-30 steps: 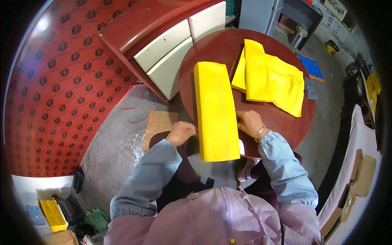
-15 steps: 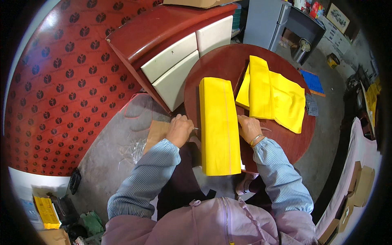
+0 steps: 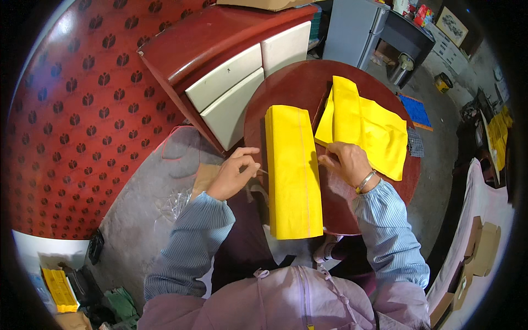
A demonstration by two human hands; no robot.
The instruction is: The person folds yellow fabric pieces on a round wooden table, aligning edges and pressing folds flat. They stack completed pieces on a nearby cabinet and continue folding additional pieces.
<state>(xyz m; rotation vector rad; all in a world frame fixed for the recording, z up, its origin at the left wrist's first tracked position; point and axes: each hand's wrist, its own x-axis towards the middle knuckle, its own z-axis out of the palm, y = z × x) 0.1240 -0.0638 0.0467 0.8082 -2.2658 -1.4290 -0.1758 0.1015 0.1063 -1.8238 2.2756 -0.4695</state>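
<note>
Cloth: long folded yellow strip (image 3: 291, 170) is lying on the round table, running from 12 o'clock down to 6 o'clock, its near end hanging over the table edge toward the person
Left hand: left hand (image 3: 234, 173) is sitting just off the strip's 9 o'clock edge, fingers (image 3: 247, 157) curled together with thumb and forefinger pinching; whether they are gripping a thread or the cloth edge I cannot tell
Right hand: right hand (image 3: 346, 162) is resting at the strip's 3 o'clock edge, fingers bent and pressing down at the cloth's side; a real grip cannot be told
Bracelet: metal band (image 3: 365, 181) is circling the right wrist, above a blue striped cuff
Table: dark red round top (image 3: 286, 82) is carrying both cloths
Pile: second yellow cloth (image 3: 366, 129), loosely folded, is lying at 2 o'clock from the strip, near the right hand
Cabinet: red unit with white drawers (image 3: 231, 82) is standing at 10 o'clock, touching the table side
Carpet: red patterned floor cover (image 3: 71, 126) is spreading at 9 o'clock
Mat: blue mat (image 3: 415, 110) is lying at 2 o'clock beyond the table
Clothing: lilac garment (image 3: 286, 300) is showing at 6 o'clock
</note>
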